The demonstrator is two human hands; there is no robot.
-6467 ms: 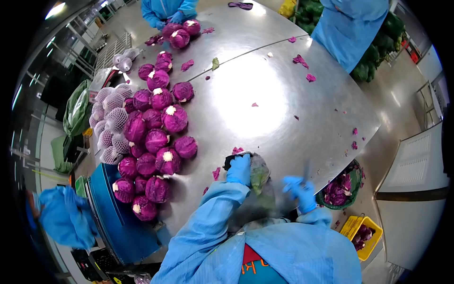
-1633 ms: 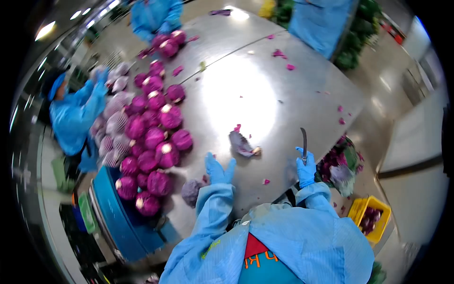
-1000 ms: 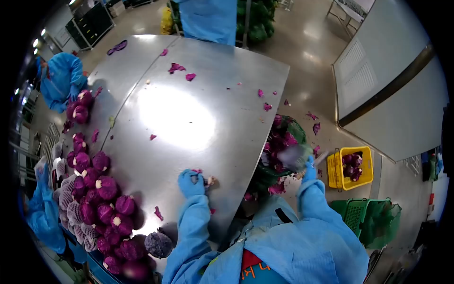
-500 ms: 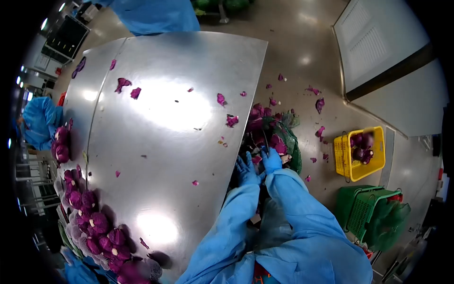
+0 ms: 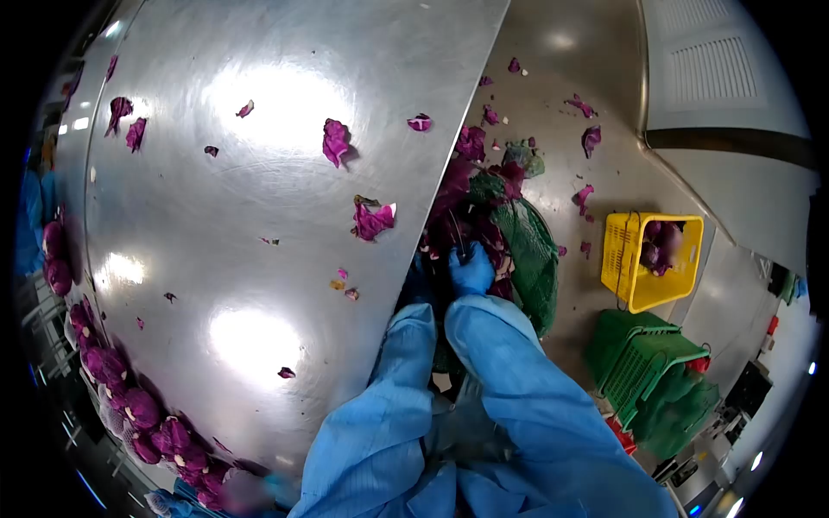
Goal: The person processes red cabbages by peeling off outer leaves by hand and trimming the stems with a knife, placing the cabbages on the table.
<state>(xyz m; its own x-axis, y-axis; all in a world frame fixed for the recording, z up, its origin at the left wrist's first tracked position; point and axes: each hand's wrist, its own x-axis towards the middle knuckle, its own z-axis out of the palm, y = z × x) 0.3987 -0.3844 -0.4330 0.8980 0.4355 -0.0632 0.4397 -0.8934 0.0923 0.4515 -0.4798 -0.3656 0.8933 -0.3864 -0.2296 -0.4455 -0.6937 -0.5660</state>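
My right hand (image 5: 472, 269), in a blue glove, is closed around the dark handle of what looks like a knife (image 5: 455, 231), its thin blade pointing away from me. Purple cabbage leaves (image 5: 496, 242) lie loose just beyond it, in and around a green mesh bag (image 5: 531, 259) below the table's edge. My left hand (image 5: 419, 283), gloved in blue as well, is low beside the steel table (image 5: 259, 207). Shadow and the table edge hide its fingers, and I cannot tell what it touches.
Whole purple cabbages (image 5: 142, 407) line the table's left side, and torn leaves (image 5: 373, 221) are scattered over it. On the floor at right stand a yellow basket (image 5: 615, 259) with purple cabbages and green baskets (image 5: 643, 363). Leaf scraps (image 5: 591, 140) litter the floor.
My view has dropped closer to the table. My left hand has gone from open fingers among the leaves to lower down, mostly hidden by the table edge. The right hand keeps its grip.
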